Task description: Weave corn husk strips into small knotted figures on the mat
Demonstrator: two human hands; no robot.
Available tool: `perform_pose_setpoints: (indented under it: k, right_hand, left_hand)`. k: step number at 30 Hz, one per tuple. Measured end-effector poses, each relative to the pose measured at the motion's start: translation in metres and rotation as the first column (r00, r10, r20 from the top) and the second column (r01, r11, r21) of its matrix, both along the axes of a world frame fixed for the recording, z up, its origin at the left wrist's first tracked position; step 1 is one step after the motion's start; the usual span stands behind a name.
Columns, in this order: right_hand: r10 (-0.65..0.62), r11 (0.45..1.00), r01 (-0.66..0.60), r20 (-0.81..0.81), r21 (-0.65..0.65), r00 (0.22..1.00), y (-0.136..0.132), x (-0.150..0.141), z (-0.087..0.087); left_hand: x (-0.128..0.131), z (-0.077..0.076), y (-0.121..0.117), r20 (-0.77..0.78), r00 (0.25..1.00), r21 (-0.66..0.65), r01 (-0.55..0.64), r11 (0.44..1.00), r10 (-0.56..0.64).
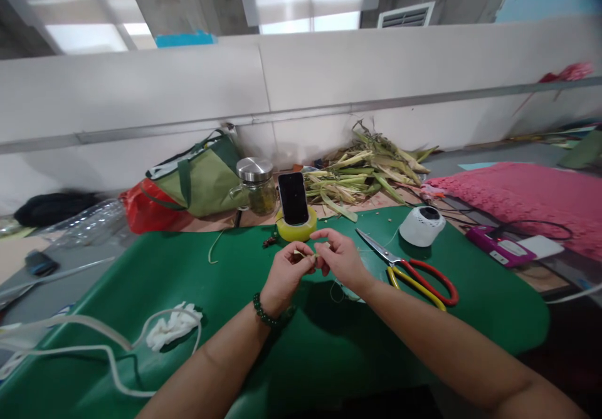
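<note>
My left hand [289, 270], with a dark bead bracelet [264, 311] at its wrist, is closed in a pinch. Fingertip to fingertip with it, my right hand [342, 259] pinches too. Between them shows a small pale-green strip [316, 255], mostly covered by fingers; it looks like plant fibre. Just beyond my hands a phone [293, 198] leans upright on a roll of yellow tape [288, 232]. To the right lie scissors [399, 262] with one red and one yellow handle. A white cone of thread [422, 226] stands behind them, a thin thread trailing from it.
A heap of dried husks or leaves [376, 168] lies along the wall, beside a lidded glass mug [258, 193] and a green bag [207, 180]. Crumpled tissue [174, 327] and white cables [113, 365] are on the green mat [155, 275]. Pink cloth [522, 199] covers the right side.
</note>
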State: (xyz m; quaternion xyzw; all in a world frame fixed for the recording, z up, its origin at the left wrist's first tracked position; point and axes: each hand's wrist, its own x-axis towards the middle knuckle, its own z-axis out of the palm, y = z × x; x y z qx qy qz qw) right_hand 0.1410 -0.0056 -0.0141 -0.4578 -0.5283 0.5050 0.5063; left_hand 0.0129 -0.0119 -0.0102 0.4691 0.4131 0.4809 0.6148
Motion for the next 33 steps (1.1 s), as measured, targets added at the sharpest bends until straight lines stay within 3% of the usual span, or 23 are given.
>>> perform_pose_setpoints:
  k: [4, 10, 19, 27, 33]
  right_hand:
    - [0.027, 0.998, -0.03, -0.063, -0.057, 0.998, 0.002, 0.0, -0.002]
    - [0.046, 0.991, -0.064, -0.153, -0.114, 0.987, 0.001, -0.003, -0.004]
    - [0.043, 0.984, -0.072, -0.171, -0.164, 0.984, 0.002, -0.004, -0.003]
    - [0.06, 0.995, -0.067, -0.093, -0.074, 0.994, 0.002, 0.0, 0.001]
    - [0.082, 0.995, -0.085, -0.059, -0.046, 0.995, 0.002, 0.001, -0.001]
  left_hand:
    - [-0.001, 0.001, 0.001, -0.024, 0.999, -0.004, -0.029, 1.0, 0.029]
    - [0.0, 0.004, 0.0, 0.071, 0.997, -0.093, -0.021, 0.995, 0.028]
    - [-0.001, 0.007, -0.002, 0.101, 0.995, -0.171, 0.032, 0.985, -0.014]
    - [-0.006, 0.014, -0.006, 0.147, 0.989, -0.151, 0.058, 0.987, -0.035]
    - [-0.006, 0.012, -0.003, 0.052, 0.997, -0.11, 0.056, 0.992, -0.05]
